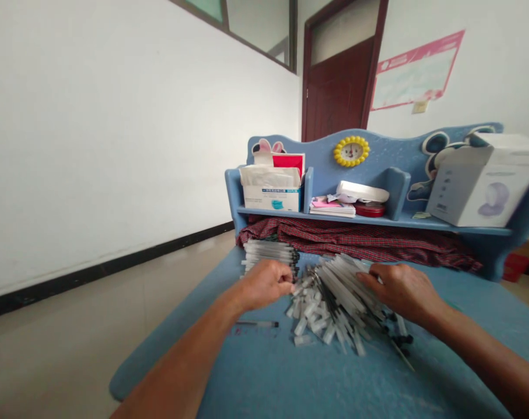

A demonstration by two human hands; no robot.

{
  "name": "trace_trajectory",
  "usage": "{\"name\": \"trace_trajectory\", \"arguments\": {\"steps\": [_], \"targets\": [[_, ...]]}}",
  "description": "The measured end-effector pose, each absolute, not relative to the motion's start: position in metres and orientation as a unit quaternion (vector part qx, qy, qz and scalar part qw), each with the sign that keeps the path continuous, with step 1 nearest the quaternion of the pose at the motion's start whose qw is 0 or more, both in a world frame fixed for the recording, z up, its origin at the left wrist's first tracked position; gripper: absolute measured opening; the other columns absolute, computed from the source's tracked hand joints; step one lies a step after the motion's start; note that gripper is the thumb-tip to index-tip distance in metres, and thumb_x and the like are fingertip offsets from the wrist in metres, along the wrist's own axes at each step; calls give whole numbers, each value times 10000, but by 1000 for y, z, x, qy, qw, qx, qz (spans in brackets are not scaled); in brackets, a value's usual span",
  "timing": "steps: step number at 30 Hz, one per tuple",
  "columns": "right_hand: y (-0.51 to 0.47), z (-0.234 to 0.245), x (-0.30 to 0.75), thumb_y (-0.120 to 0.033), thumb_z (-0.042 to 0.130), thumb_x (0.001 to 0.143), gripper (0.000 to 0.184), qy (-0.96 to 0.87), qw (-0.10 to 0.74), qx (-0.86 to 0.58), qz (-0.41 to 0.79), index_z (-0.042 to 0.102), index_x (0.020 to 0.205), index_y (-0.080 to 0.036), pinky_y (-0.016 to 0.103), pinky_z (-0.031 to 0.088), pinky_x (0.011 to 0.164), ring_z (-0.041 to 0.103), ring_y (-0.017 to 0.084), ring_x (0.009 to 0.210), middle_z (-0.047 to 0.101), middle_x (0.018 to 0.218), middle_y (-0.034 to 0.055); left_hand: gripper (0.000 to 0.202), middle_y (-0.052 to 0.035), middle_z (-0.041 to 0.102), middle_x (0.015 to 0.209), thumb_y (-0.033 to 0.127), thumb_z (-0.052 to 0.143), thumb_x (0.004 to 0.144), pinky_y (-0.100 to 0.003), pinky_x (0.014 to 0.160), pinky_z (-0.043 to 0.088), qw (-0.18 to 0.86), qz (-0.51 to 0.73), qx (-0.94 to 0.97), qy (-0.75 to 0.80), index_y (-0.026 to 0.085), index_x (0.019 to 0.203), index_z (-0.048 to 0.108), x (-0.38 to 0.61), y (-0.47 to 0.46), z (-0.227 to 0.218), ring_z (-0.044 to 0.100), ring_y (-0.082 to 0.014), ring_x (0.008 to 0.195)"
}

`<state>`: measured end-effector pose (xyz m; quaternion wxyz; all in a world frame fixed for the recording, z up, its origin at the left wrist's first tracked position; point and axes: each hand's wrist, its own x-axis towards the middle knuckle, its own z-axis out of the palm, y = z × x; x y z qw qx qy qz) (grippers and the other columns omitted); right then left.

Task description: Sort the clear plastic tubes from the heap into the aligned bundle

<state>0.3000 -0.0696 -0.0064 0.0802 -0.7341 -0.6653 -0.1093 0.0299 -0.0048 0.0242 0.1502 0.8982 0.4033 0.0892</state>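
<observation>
Counter (264, 378) carries a heap of clear pen parts (340, 292), a pen (266, 324) left of it. My left hand (265, 283) curls at the heap's left edge, my right hand (403, 288) at its right; whether the fingers (284, 274) grip anything, I can't tell. Behind the heap, checked cloth (329, 238).

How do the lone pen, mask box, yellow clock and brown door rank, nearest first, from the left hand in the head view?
1. Lone pen: tabletop, just below the left hand.
2. Mask box: shelf's left compartment.
3. Yellow clock: backboard middle.
4. Brown door: beyond the backboard.
</observation>
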Motion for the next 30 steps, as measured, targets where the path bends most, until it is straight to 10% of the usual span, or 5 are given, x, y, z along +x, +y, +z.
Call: {"name": "trace_trajectory", "arguments": {"steps": [8, 19, 30], "targets": [[-69, -8, 313, -475, 387, 871, 385, -676, 153, -713, -100, 648, 695, -254, 273, 273, 518, 629, 209, 614, 666, 628, 39, 184, 12, 613, 736, 189, 671, 598, -207, 562, 349, 88, -101, 896, 423, 186, 782, 667, -24, -23, 24, 525, -143, 658], [-84, 9, 278, -426, 397, 886, 395, -768, 302, -560, 69, 493, 587, -187, 234, 270, 496, 435, 107, 502, 475, 535, -17, 98, 52, 470, 566, 178, 509, 704, -181, 476, 287, 254, 50, 903, 342, 151, 714, 603, 5, -20, 38, 438, -96, 521], [-79, 5, 278, -570, 399, 853, 447, -657, 400, -547, 329, 461, 621, -193, 192, 223, 348, 311, 60, 328, 417, 392, -59, 198, -14, 619, 799, 203, 455, 846, -217, 689, 385, 141, 182, 947, 225, 164, 895, 642, 72, -16, 32, 553, -132, 735]]}}
